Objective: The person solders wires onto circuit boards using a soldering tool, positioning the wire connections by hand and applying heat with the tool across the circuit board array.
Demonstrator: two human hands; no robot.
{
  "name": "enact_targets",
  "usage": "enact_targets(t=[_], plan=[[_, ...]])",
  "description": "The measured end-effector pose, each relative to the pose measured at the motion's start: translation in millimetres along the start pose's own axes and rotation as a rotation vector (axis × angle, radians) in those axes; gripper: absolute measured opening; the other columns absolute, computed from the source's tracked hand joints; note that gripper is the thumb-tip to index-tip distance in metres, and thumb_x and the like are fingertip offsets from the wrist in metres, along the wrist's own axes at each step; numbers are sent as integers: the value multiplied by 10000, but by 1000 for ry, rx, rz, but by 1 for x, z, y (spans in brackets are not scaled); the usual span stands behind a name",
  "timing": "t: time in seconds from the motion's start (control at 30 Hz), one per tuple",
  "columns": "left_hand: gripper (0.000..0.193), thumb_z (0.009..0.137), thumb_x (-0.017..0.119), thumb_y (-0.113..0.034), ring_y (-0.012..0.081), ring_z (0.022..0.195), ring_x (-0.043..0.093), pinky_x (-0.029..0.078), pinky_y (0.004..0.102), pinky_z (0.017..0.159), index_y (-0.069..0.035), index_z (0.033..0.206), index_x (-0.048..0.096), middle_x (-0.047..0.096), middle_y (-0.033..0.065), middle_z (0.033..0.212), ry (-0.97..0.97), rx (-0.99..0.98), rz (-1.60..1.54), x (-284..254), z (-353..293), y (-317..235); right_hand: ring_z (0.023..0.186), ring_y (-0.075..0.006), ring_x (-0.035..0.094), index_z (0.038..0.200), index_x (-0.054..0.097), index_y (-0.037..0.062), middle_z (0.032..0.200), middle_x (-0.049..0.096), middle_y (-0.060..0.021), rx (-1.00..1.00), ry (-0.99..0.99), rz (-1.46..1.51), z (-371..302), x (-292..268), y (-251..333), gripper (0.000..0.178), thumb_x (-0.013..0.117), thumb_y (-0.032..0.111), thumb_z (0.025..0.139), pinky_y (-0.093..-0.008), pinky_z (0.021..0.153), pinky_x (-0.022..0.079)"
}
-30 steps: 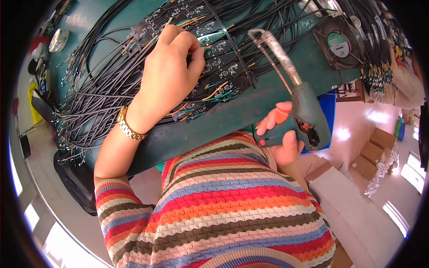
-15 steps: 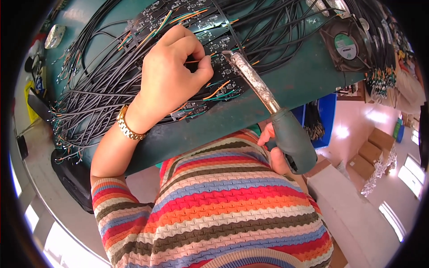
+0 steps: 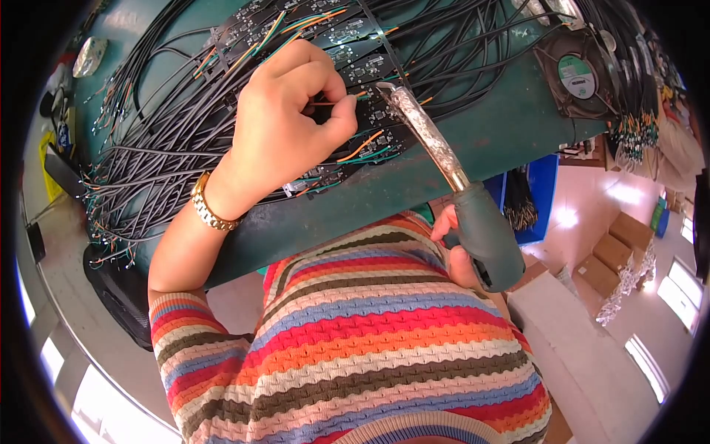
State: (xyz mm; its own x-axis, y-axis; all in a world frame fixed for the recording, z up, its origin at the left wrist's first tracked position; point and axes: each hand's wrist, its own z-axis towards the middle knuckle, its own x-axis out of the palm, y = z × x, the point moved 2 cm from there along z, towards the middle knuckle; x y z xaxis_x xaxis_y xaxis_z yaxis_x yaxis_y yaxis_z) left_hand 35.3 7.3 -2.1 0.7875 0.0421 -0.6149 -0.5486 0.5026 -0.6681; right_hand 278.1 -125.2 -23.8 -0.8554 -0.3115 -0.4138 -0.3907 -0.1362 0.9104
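My left hand [image 3: 292,122], with a gold watch [image 3: 210,203] at the wrist, is closed in a pinch over the circuit boards [image 3: 366,66]. Thumb and forefinger grip a thin wire [image 3: 360,95], whose end shows just past the fingertips. In my right hand [image 3: 458,251] is a soldering iron [image 3: 488,237] with a dark green handle and a foil-wrapped shaft. Its bent tip points up and left, over the boards and a short way right of the pinched wire. Whether the tip touches a board cannot be told. Several orange and green wires [image 3: 362,146] lie on the boards.
Many black cables [image 3: 177,140] spread left across the green tabletop [image 3: 355,200], and more run off to the upper right. A black fan [image 3: 577,74] stands at the right edge. Below that edge is a blue bin [image 3: 543,200] holding cables. Cardboard boxes [image 3: 617,251] sit on the floor.
The iron's tip has shifted slightly to the right, a little farther from the boards' middle. My left hand has moved slightly right, its pinch kept.
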Motion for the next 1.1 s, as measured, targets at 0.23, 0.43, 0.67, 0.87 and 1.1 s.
enact_targets(t=[0.23, 0.43, 0.67, 0.87, 1.1], plan=[[169, 637, 708, -23, 225, 649, 568, 434, 325, 612, -76, 666, 550, 558, 22, 763, 34, 80, 42, 0, -4, 3, 710, -155, 551, 989, 517, -38, 814, 547, -91, 110, 22, 251, -8, -7, -11, 525, 530, 484, 929, -276, 622, 438], [178, 635, 710, -36, 218, 658, 557, 399, 323, 612, -89, 672, 544, 559, 16, 771, 44, 106, 91, 2, -2, 3, 710, -143, 514, 962, 527, -17, 811, 539, -86, 68, -46, 191, -22, 6, -23, 501, 548, 481, 919, -277, 617, 409], [190, 629, 706, -33, 218, 654, 551, 388, 323, 607, -91, 658, 527, 555, 15, 770, 39, 109, 91, 4, -3, 3, 713, -141, 498, 950, 526, -8, 801, 532, -78, 177, -94, 135, -27, 12, -31, 428, 563, 418, 922, -260, 632, 382], [194, 634, 694, -31, 224, 653, 543, 380, 328, 600, -92, 659, 511, 529, 16, 748, 35, 128, 92, 3, -4, 4, 752, -162, 537, 1030, 511, -13, 845, 534, -84, 127, -78, 68, -31, 9, -32, 448, 615, 405, 909, -277, 699, 428], [177, 643, 688, -35, 229, 643, 541, 387, 331, 602, -89, 667, 521, 514, 17, 727, 33, 134, 74, 4, -2, 3, 822, -201, 581, 1189, 435, -4, 952, 524, -114, 87, 9, 265, -21, -8, -13, 576, 623, 454, 896, -339, 737, 482]])
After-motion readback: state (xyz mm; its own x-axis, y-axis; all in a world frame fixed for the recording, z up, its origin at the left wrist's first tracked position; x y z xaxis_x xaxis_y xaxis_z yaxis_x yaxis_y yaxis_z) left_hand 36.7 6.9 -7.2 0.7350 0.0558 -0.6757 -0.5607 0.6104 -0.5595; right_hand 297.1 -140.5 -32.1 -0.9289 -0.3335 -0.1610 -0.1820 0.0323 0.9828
